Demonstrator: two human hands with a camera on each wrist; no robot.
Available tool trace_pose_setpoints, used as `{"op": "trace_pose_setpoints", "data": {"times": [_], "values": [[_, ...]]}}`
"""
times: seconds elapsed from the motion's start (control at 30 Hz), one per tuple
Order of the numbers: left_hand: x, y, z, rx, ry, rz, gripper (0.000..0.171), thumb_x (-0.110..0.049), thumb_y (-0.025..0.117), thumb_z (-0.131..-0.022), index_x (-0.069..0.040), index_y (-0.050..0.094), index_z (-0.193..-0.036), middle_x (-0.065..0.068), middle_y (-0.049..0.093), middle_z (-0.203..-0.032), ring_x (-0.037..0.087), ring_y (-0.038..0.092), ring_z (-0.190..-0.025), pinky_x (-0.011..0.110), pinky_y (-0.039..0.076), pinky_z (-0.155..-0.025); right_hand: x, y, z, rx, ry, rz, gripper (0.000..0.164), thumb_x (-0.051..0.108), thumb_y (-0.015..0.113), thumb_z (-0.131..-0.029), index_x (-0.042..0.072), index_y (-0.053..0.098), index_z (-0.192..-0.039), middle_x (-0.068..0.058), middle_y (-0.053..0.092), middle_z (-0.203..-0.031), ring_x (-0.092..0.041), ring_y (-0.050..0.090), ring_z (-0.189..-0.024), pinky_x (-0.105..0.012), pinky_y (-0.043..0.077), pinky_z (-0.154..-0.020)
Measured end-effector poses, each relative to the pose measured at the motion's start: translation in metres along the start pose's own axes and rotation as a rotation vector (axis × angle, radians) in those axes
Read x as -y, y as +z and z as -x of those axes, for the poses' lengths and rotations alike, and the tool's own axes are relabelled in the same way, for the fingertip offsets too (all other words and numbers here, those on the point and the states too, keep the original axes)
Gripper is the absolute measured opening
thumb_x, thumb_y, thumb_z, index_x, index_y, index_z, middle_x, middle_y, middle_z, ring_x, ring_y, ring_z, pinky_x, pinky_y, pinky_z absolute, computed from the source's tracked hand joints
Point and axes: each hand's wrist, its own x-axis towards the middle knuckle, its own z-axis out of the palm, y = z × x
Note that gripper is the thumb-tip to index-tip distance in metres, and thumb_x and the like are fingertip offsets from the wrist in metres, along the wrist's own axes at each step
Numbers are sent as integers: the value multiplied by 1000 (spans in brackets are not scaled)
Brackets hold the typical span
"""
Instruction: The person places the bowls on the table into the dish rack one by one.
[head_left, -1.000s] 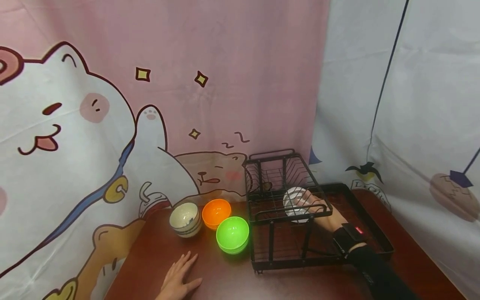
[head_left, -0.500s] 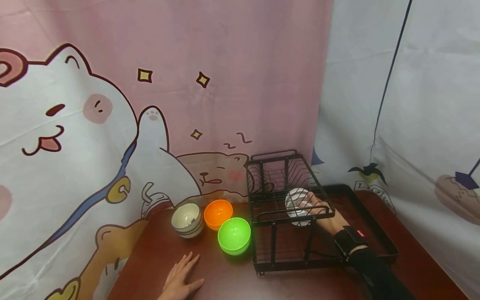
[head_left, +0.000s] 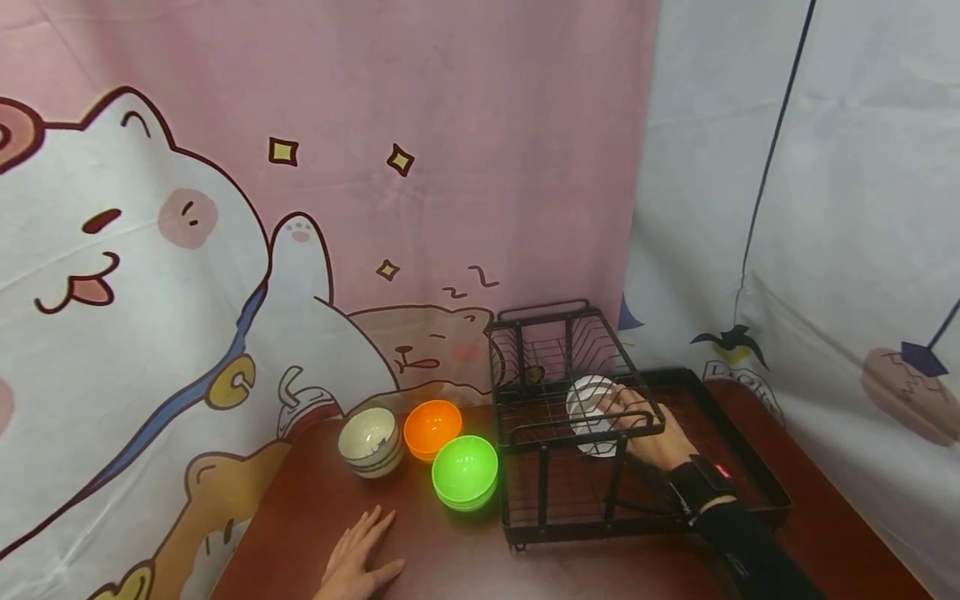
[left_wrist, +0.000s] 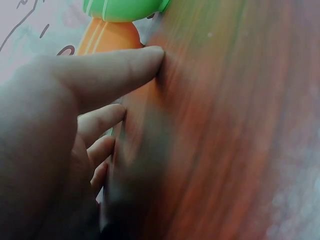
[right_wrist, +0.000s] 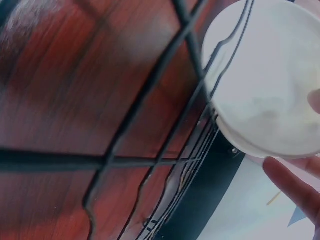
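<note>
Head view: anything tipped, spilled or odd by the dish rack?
Nothing stands out. The green bowls, orange bowls and blue-patterned bowls stand upright on the table; no spill visible. The white dish is tilted, but the right hand holds it.

White round dish (right_wrist: 265,65), smooth, plain, tilted, held in right hand (head_left: 663,442); black wire rack (head_left: 543,492) partly in front of it, exact tier unclear.

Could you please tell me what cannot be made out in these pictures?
Head view: white dish, partly hidden by rack and right hand.
Left wrist view: green bowl, cut off by top edge; orange bowl, partly behind left hand.
Right wrist view: white dish and right hand, cut off by right edge.
</note>
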Motion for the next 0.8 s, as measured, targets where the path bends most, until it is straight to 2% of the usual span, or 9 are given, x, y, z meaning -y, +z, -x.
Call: {"op": "trace_pose_setpoints", "data": {"times": [0.13,0.17,0.23,0.37,0.4,0.5,0.6,0.8], "values": [[3,1,-1,-14,7,4,84,-52,83,-81,-19,53,-152,19,38,-166,50,27,-155,72,13,-123,2,-1,-1,-26,18,-29,39,15,79,-85,14,74,-124,-17,71,-127,-37,69,-115,-52,59,-91],[4,2,-1,-19,7,17,84,-54,83,-80,-19,54,-152,20,38,-166,50,27,-154,65,7,-128,3,-1,0,-36,26,-39,37,16,79,-85,14,75,-123,-16,71,-126,-37,69,-114,-52,59,-90],[6,3,-1,-22,7,20,85,-54,83,-80,-19,54,-151,19,38,-166,50,28,-154,64,7,-129,4,-2,0,-34,44,-57,34,17,78,-87,15,77,-121,-13,72,-122,-35,69,-113,-52,59,-91],[4,2,-1,-2,-4,12,85,-54,83,-80,-20,53,-152,19,37,-167,50,27,-154,64,7,-129,6,-2,1,-28,66,-81,34,22,80,-88,15,77,-121,-12,70,-122,-34,68,-113,-53,58,-91],[3,1,-1,3,-2,0,84,-53,82,-81,-19,52,-153,18,37,-167,50,26,-155,72,12,-123,6,-2,1,-30,61,-87,36,22,81,-87,15,77,-121,-10,70,-120,-33,68,-112,-52,58,-91],[1,1,0,-2,3,3,84,-52,83,-81,-19,52,-152,19,37,-166,50,27,-154,73,14,-122,4,-2,1,-50,54,-99,39,24,83,-84,15,77,-122,-8,70,-117,-30,69,-108,-50,59,-87],[2,1,1,-22,20,13,83,-50,83,-81,-18,53,-152,20,38,-165,50,28,-154,72,15,-122,4,-4,1,-14,87,-121,39,24,82,-86,16,76,-124,-9,71,-117,-30,69,-106,-49,59,-83],[3,1,1,-10,25,-2,83,-49,82,-83,-19,51,-153,18,38,-166,49,26,-155,73,13,-123,7,-11,2,140,182,-120,40,30,73,-96,16,71,-134,-26,64,-140,-45,62,-129,-59,54,-99]]}}
